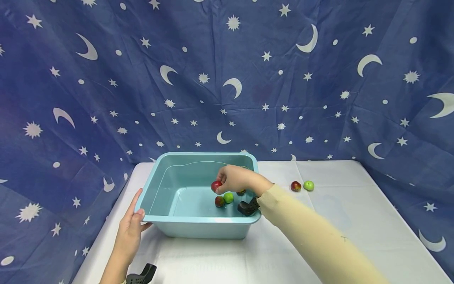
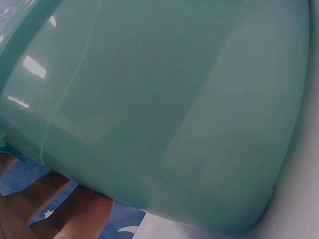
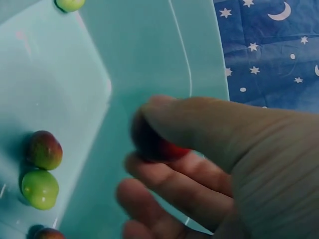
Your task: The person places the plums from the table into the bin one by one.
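A light blue-green plastic basin stands on the white-covered table. At its left rim my left hand holds on, thumb by the rim and fingers along the outside; in the left wrist view its fingers show beside the wall. My right hand is over the inside of the basin, pinching a round red fruit between thumb and fingers. On the basin floor lie a red-green fruit, a green apple and another dark fruit partly covered by the hand. A second green apple shows in the right wrist view.
Right of the basin, a red fruit and a green apple sit side by side on the white tablecloth. A blue curtain with moons and stars hangs behind and along the sides.
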`<state>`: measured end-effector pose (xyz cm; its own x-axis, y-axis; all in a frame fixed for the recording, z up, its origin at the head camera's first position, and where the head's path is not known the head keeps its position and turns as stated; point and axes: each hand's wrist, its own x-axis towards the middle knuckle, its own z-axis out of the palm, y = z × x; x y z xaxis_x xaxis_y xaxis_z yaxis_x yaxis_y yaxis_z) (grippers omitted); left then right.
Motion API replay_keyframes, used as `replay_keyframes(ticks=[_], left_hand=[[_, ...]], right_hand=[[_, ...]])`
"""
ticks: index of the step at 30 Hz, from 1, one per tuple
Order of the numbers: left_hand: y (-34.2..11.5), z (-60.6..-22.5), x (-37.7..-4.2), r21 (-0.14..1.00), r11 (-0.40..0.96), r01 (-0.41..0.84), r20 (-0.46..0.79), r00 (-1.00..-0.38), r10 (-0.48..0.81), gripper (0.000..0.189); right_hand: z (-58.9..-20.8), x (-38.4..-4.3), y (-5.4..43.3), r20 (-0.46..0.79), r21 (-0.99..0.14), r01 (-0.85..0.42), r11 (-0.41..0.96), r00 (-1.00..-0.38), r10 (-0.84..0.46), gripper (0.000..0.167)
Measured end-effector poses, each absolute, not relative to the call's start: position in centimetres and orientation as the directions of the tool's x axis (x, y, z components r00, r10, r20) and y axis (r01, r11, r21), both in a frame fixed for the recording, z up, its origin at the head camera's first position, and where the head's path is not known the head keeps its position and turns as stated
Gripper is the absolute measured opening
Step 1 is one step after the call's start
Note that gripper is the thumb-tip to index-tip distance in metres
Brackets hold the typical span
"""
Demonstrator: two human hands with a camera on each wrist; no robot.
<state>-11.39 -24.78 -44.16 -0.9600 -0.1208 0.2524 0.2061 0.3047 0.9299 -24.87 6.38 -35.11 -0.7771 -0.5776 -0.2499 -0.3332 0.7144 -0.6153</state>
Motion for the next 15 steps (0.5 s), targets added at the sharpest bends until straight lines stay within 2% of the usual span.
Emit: replay_keyframes(ticks=[4,15], left_hand=[[-24.73,-44.15,-11.43,0.933,0.293,0.210,0.255,-0.959,-0.124,0.051],[-24.69,-44.10,-11.47,0.937,0.283,0.204,0.248,-0.960,-0.127,0.051]], right_hand=[[-35.26,-24.64,6.30,-0.299,-0.587,-0.333,0.738,-0.758,-0.580,0.023],[-35.06,-24.48,6.23,-0.274,-0.577,-0.340,0.743,-0.776,-0.568,0.024]])
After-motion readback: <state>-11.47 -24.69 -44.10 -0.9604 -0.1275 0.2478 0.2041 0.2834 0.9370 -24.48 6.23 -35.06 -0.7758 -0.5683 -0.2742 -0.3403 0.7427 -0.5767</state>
